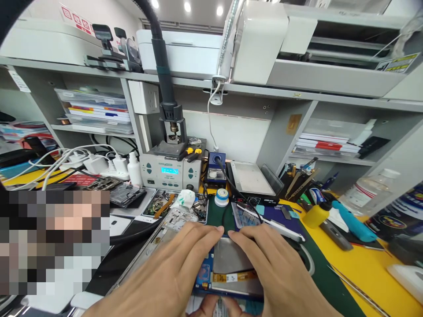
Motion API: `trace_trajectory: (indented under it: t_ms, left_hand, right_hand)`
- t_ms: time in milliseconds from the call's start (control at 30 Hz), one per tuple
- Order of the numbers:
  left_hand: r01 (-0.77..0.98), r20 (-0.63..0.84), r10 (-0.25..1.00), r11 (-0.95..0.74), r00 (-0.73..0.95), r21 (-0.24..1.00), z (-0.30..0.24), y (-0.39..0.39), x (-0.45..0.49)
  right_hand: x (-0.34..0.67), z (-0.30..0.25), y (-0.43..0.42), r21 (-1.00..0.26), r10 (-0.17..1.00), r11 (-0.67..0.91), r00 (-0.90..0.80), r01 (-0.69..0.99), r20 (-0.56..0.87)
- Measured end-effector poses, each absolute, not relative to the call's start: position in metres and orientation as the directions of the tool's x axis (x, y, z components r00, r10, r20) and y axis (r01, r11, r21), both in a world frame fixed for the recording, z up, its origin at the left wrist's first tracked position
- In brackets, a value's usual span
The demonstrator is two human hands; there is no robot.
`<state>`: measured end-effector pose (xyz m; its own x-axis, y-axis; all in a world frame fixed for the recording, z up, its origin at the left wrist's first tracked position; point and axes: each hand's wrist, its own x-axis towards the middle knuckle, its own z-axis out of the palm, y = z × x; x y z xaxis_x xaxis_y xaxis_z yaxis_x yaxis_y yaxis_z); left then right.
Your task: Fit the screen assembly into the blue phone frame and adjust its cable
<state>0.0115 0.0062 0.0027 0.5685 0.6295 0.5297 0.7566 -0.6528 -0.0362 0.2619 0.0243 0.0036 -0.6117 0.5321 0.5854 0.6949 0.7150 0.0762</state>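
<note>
An opened tablet-like device lies low in the middle of the head view, between my two hands. It shows a blue circuit board point(204, 272), a silver battery plate point(231, 256) and an orange flex cable point(235, 277) across it. My left hand point(165, 268) grips its left side, fingers on the far edge and thumb at the near edge. On the other side my right hand point(280, 268) mirrors this, fingertips at the far edge, thumb below. The hands cover both sides of the device. A metal phone frame point(145, 251) lies left of my left hand.
Behind stands a hot-air station point(170, 171). A small blue-lidded jar point(221, 197) and a white soldering iron point(284, 230) lie beyond my hands. Tweezers point(358, 288) and a yellow bottle point(317, 214) are at right. Chargers point(95, 164) and cables crowd the left; that near corner is blurred.
</note>
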Motion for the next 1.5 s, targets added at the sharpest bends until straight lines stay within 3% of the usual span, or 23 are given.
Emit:
trace_trajectory:
  t_ms: [333, 400, 500, 567, 633, 700, 767, 1067, 1500]
  left_hand:
    - [0.663, 0.611, 0.576, -0.741, 0.542, 0.11, 0.007, 0.009, 0.015]
    - [0.64, 0.613, 0.6, -0.744, 0.514, 0.192, 0.005, 0.005, 0.015]
    - [0.584, 0.548, 0.776, -0.611, 0.311, 0.534, 0.009, 0.002, 0.018]
    - [0.399, 0.374, 0.912, -0.409, 0.165, 0.82, 0.019, 0.004, 0.023]
    - [0.126, 0.127, 0.969, -0.156, 0.214, 0.98, 0.033, 0.01, 0.031]
    - [-0.024, -0.06, 0.933, 0.074, 0.354, 0.997, 0.045, 0.018, 0.04]
    - [-0.057, -0.125, 0.906, 0.161, 0.405, 0.985, 0.05, 0.025, 0.049]
    - [-0.086, -0.084, 0.917, 0.127, 0.39, 0.988, 0.041, 0.027, 0.052]
    - [-0.14, -0.106, 0.903, 0.179, 0.416, 0.974, 0.034, 0.019, 0.038]
  right_hand:
    - [0.258, 0.017, 0.023, -0.086, 0.572, 0.748, -0.574, 0.658, 0.586]
    - [0.261, 0.018, 0.024, -0.106, 0.574, 0.751, -0.564, 0.652, 0.593]
    - [0.267, 0.02, 0.027, -0.129, 0.577, 0.75, -0.546, 0.649, 0.608]
    - [0.27, 0.022, 0.029, -0.14, 0.578, 0.75, -0.538, 0.646, 0.614]
    - [0.273, 0.023, 0.03, -0.146, 0.574, 0.755, -0.537, 0.639, 0.618]
    - [0.274, 0.024, 0.032, -0.147, 0.567, 0.761, -0.537, 0.632, 0.625]
    - [0.274, 0.025, 0.034, -0.147, 0.564, 0.762, -0.535, 0.63, 0.629]
    - [0.274, 0.027, 0.029, -0.134, 0.561, 0.758, -0.533, 0.638, 0.633]
    - [0.264, 0.021, 0.025, 0.022, 0.482, 0.752, -0.573, 0.658, 0.663]
